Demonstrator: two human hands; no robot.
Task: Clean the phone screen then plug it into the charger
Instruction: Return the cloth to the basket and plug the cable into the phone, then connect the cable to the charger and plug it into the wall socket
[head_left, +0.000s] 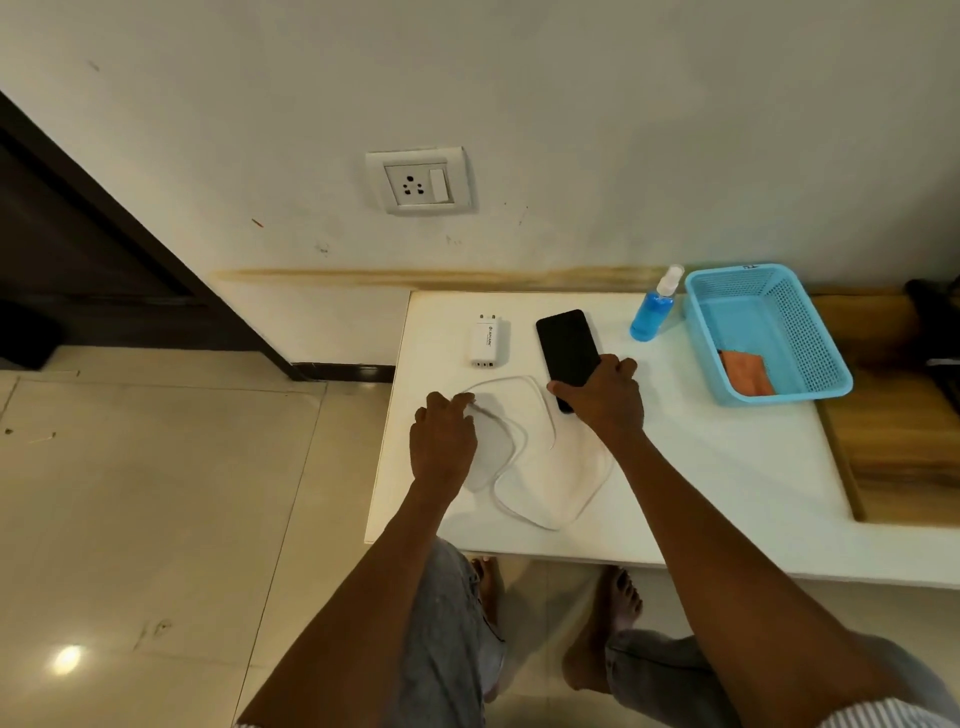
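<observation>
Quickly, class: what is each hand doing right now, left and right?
Left hand: fingers pinched on the white cable near its end.
Right hand: closed around the near end of the phone, which lies on the table.

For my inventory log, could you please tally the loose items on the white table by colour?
White: 2, the charger adapter and the cable
Black: 1, the phone
Blue: 2, the spray bottle and the basket
Orange: 1, the cloth
Total: 6

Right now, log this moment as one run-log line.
right hand: gripping phone | left hand: pinching cable end | charger: unplugged, on table | cloth: in basket
</observation>
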